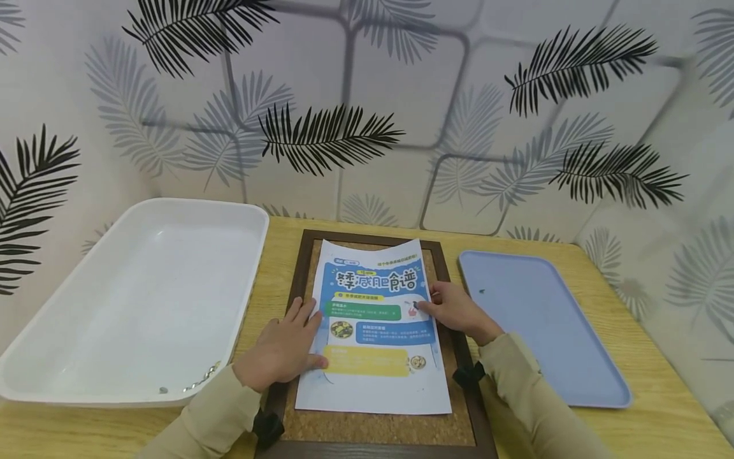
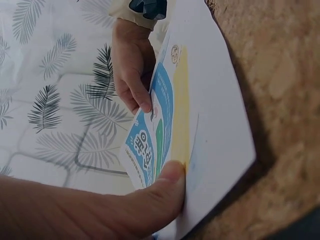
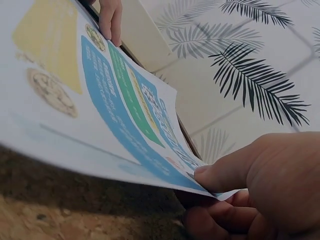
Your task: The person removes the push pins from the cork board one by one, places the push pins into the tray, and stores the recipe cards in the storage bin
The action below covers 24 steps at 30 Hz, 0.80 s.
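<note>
A printed paper sheet (image 1: 367,394) with blue, green and yellow panels lies over a cork board (image 1: 378,428) framed in dark brown. My right hand (image 1: 457,310) pinches the sheet's right edge, thumb on top and curled fingers beneath, as the right wrist view shows. That edge is lifted off the cork there. My left hand (image 1: 282,344) rests at the sheet's left edge with its fingers extended. In the left wrist view the left thumb (image 2: 162,192) lies on the printed face, and the sheet's near corner stands above the cork.
To the left is a large white tray (image 1: 155,287) with a few small shiny pieces (image 1: 203,377) in its near corner. A flat blue tray (image 1: 539,319) lies to the right, a small dark speck on it. Behind the wooden table (image 1: 659,376) rises a leaf-patterned wall (image 1: 390,178).
</note>
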### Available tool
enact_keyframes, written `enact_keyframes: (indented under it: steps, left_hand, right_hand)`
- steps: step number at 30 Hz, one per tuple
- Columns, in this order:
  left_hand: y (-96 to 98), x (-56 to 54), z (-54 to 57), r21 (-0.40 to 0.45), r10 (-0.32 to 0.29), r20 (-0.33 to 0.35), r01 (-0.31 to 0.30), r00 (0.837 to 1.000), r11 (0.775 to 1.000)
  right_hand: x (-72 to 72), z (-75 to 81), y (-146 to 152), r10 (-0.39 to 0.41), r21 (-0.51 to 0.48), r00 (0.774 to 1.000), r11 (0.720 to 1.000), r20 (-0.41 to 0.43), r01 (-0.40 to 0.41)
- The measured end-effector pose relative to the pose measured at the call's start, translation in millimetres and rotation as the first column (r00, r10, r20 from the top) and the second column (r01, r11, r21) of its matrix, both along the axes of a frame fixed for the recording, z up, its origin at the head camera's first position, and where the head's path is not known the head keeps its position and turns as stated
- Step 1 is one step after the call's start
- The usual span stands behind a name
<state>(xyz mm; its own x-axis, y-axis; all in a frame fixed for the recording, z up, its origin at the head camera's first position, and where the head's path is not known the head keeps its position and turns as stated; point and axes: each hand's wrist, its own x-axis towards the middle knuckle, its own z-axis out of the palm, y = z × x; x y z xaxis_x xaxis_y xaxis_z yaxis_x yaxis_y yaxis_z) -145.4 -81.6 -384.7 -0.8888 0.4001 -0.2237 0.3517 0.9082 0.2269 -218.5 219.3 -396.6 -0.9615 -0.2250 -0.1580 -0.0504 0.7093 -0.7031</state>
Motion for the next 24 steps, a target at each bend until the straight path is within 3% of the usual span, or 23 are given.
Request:
enact_keyframes:
  steps: [9,13,19,24]
  left_hand:
    - [-1.6,-1.4,2.1,0.031,0.005,-0.036,-0.004,0.999,1.0]
    - [-1.3,-4.8,8.7,0.049,0.03,-0.098,-0.026,0.995,0.998]
    - [-3.2,-6.8,12.7,0.048,0.1,-0.179,-0.093,0.979,0.994]
    - [-0.7,-7.1,5.8,0.067,0.174,-0.264,-0.162,0.949,0.985]
  right_hand:
    - [1.0,-1.7,4.2,0.006,-0.053,1.0,0.999,0.002,-0.006]
    - [-0.9,0.8,8.7,0.017,-0.083,1.0,0.996,0.003,-0.016]
    - [-2.0,2.6,16.7,0.04,-0.189,0.999,0.981,0.014,-0.036]
    - [-0.3,0.0,20.9,0.056,-0.273,0.996,0.961,0.071,-0.035]
